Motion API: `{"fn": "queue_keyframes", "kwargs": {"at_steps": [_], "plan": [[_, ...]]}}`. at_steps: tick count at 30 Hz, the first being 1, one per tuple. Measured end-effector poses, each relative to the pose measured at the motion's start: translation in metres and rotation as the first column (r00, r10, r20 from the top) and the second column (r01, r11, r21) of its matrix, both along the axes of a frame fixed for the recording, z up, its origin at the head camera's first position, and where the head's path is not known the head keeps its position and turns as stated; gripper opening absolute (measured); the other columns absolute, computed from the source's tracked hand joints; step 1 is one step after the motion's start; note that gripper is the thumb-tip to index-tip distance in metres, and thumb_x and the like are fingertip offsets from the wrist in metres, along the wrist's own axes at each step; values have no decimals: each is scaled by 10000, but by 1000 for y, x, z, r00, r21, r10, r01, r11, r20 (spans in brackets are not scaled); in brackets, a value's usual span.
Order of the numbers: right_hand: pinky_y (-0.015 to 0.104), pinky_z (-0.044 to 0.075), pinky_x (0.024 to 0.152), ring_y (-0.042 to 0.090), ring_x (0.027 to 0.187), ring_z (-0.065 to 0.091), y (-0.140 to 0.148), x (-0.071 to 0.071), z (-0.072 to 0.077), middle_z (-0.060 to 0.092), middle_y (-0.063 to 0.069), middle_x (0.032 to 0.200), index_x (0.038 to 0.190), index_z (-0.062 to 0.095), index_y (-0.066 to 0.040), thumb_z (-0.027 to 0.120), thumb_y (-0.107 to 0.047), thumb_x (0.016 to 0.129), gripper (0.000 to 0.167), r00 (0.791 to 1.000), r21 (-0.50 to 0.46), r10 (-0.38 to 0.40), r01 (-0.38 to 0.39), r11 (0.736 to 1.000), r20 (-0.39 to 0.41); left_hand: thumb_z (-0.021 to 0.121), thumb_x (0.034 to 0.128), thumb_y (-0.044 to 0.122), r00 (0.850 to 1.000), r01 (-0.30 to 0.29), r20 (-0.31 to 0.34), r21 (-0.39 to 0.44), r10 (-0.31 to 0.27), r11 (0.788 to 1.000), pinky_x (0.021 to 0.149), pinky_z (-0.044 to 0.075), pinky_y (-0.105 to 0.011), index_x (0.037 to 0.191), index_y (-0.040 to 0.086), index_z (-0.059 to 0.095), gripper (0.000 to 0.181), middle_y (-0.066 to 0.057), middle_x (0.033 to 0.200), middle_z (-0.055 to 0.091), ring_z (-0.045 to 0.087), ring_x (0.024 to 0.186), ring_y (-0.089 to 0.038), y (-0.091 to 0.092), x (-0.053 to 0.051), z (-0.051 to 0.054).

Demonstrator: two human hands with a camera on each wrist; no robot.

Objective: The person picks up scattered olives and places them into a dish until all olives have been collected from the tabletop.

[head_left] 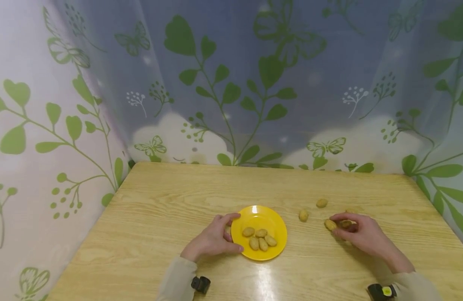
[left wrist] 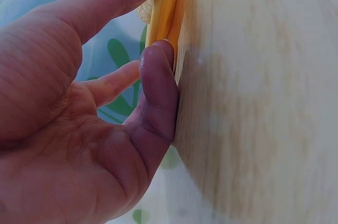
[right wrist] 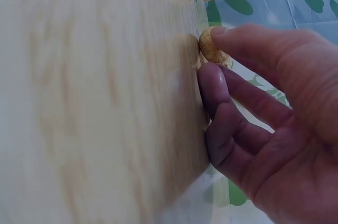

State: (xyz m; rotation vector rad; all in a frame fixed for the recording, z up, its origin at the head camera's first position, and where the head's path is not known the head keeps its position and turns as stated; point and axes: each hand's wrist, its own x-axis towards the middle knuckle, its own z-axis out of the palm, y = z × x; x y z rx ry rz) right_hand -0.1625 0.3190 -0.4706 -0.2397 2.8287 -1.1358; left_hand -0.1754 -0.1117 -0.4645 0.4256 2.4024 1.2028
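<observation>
A yellow plate [head_left: 278, 219] lies on the wooden table, with several unshelled peanuts [head_left: 254, 243] in it. My left hand [head_left: 214, 237] grips its left edge, the thumb on the near rim and the index finger on the far rim. In the left wrist view the other fingers curl beside the plate's edge [left wrist: 168, 7]. To the right, my right hand [head_left: 367, 235] pinches a peanut [head_left: 330, 225] between thumb and index fingertips, low at the tabletop. Another peanut [head_left: 345, 224] shows under that hand, and the right wrist view has the pinched peanut [right wrist: 211, 48] partly behind the thumb.
Loose peanuts lie between the plate and the right hand: one peanut [head_left: 303, 215] nearer the plate, another peanut [head_left: 321, 203] farther back. A third peanut [head_left: 351, 211] is partly hidden behind the right hand. A leaf-patterned curtain [head_left: 231, 83] hangs behind the table [head_left: 160, 196].
</observation>
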Motion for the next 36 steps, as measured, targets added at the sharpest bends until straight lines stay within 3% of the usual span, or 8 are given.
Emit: {"fn": "queue_keyframes", "kwargs": {"at_steps": [9,27,36], "plan": [[224,531,635,0,780,671,-1,1,0,735,103,1062,1178,724,-86,793,-190,900,304,999,9,15,-15,1000,-48,896,788,251,1000,-6,2,1,6,1000,791,517,-276,1537,174,434,884,-162,1304,456,610,872,-156,0,0,-1],[283,526,545,9,760,660,-1,3,4,731,124,1081,1203,715,-96,785,-253,910,340,999,-28,-23,24,999,32,897,787,263,1000,-14,18,-17,15,1000,790,510,-272,1534,201,437,880,-141,1316,458,603,871,-146,1,1,0],[273,527,568,5,800,672,-4,3,5,756,113,1087,1187,722,-134,792,-247,904,312,1000,-17,-14,14,1000,3,895,792,269,1000,-7,9,-16,7,1000,789,512,-265,1539,197,432,881,-142,1325,459,604,875,-143,0,0,0]]}}
